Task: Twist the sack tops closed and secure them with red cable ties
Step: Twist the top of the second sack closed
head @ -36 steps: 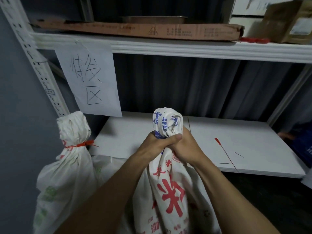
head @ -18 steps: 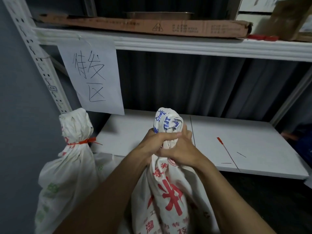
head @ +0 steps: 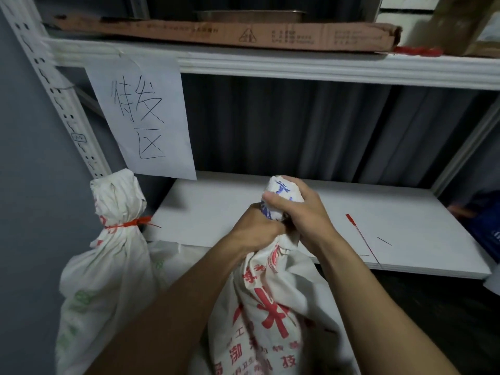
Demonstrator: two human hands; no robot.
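- While the sack (head: pixel 273 307) stands upright before the white shelf board (head: pixel 216 212), its gathered top (head: pixel 281 196) is clasped by the right hand (head: pixel 303 212), and the neck just below is gripped by the left hand (head: pixel 257 231).
- A loose red cable tie (head: pixel 362 239) is seen lying on that board, right of the grip and nearer the right hand, its length running back to front.
- A second sack (head: pixel 108 253), already bound in red, is seen at left.
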